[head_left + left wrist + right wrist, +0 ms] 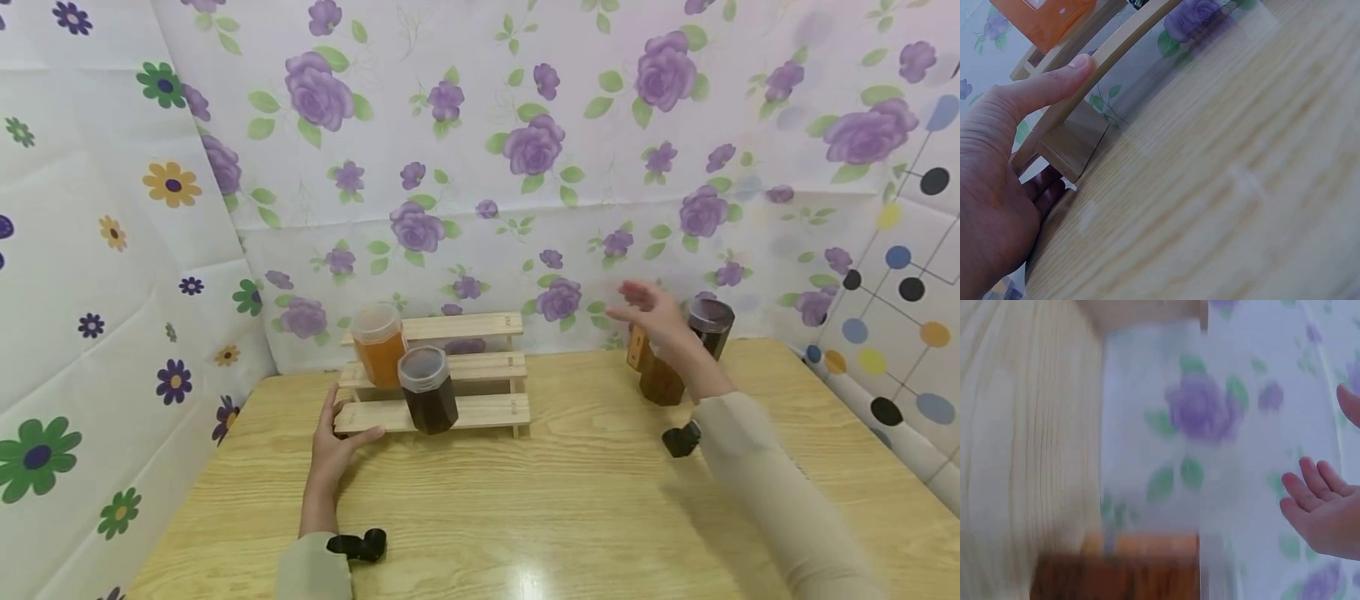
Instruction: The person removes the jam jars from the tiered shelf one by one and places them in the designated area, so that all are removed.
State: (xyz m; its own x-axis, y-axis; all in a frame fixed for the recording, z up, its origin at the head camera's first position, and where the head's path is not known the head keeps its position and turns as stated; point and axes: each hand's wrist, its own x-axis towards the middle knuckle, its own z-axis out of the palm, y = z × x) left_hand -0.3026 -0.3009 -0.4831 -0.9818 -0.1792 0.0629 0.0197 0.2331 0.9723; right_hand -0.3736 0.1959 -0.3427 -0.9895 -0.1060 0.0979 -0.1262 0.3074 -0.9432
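Observation:
A three-tier wooden rack stands on the table near the back wall. My left hand grips the left end of its lowest tier; in the left wrist view the thumb lies along the tier's edge and the fingers curl in below. An orange-filled jar with a clear lid stands on the rack's left part, and a dark-filled jar sits on the lowest tier. My right hand, fingers extended and holding nothing, hovers by the jars at the right.
At the right back stand an amber-brown jar, a taller dark jar and an orange item, partly hidden by the right arm. Flower-printed sheets close off the table behind and at the left.

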